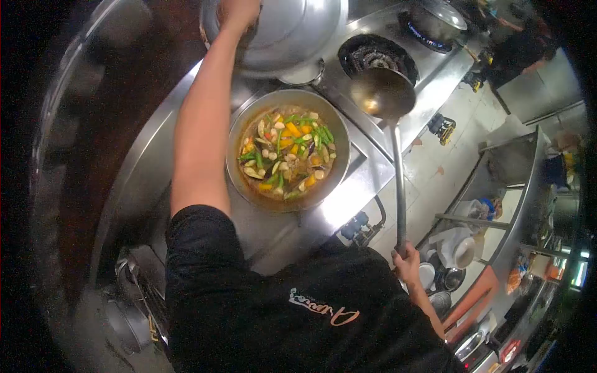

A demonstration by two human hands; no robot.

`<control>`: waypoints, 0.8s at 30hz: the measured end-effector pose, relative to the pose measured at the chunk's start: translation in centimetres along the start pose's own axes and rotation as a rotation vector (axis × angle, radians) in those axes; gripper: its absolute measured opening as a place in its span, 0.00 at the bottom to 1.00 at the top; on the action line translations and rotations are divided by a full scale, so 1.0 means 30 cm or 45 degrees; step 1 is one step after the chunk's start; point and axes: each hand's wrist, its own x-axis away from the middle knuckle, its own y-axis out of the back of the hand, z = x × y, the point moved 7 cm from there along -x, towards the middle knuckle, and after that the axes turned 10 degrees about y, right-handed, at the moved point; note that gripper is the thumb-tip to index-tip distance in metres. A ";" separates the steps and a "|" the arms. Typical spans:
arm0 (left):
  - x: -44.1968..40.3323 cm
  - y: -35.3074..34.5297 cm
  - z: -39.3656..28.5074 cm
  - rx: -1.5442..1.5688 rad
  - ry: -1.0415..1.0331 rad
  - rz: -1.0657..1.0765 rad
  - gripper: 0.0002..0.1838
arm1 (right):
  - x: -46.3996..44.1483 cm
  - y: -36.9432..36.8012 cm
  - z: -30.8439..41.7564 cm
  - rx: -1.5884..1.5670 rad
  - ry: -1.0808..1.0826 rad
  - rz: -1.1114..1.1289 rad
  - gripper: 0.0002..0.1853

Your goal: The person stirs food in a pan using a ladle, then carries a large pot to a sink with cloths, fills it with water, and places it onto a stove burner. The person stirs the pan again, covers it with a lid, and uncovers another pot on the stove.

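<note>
At the top edge of the head view, my left hand (239, 12) is closed at the middle of a large grey metal lid (292, 31); its fingertips are partly hidden. My right hand (408, 264) grips the lower end of a long-handled metal ladle (400, 180). The ladle's wide bowl hangs to the right of the pan, over the stove's edge. Between my arms, a large round pan (344, 168) sits on the steel stove. It contains a vegetable stew (289, 155) with green beans, eggplant slices and orange squash pieces in brown broth.
A black burner (373, 53) lies behind the ladle bowl. Further back, a lidded pot (435, 25) stands over a blue flame. To the right, steel shelving (532, 168) holds bowls and pans beyond the tiled floor (457, 155). Another person (519, 46) is at the upper right.
</note>
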 end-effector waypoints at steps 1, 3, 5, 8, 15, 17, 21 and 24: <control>0.060 0.030 0.014 -0.001 0.066 0.109 0.20 | 0.009 0.005 -0.020 -0.071 -0.016 -0.004 0.07; 0.243 0.073 -0.043 -0.340 -0.467 0.364 0.16 | 0.021 0.023 -0.031 -0.143 -0.071 -0.037 0.06; 0.345 0.020 0.064 -0.404 -0.369 0.550 0.17 | 0.023 0.049 -0.053 -0.217 -0.090 -0.107 0.06; 0.559 0.009 0.161 -0.380 -0.380 0.739 0.12 | -0.002 0.082 -0.086 -0.139 -0.034 -0.052 0.07; 0.821 -0.100 0.389 -0.350 -0.297 1.005 0.11 | 0.001 0.102 -0.111 -0.078 0.054 0.039 0.07; 0.850 -0.125 0.407 -0.343 -0.295 1.024 0.11 | 0.006 0.113 -0.099 -0.051 0.133 0.068 0.07; 0.881 -0.173 0.410 -0.361 -0.292 1.006 0.11 | 0.033 0.110 -0.146 -0.218 -0.095 0.194 0.07; 0.886 -0.166 0.403 -0.373 -0.203 1.024 0.11 | 0.042 0.110 -0.162 -0.230 -0.050 0.205 0.07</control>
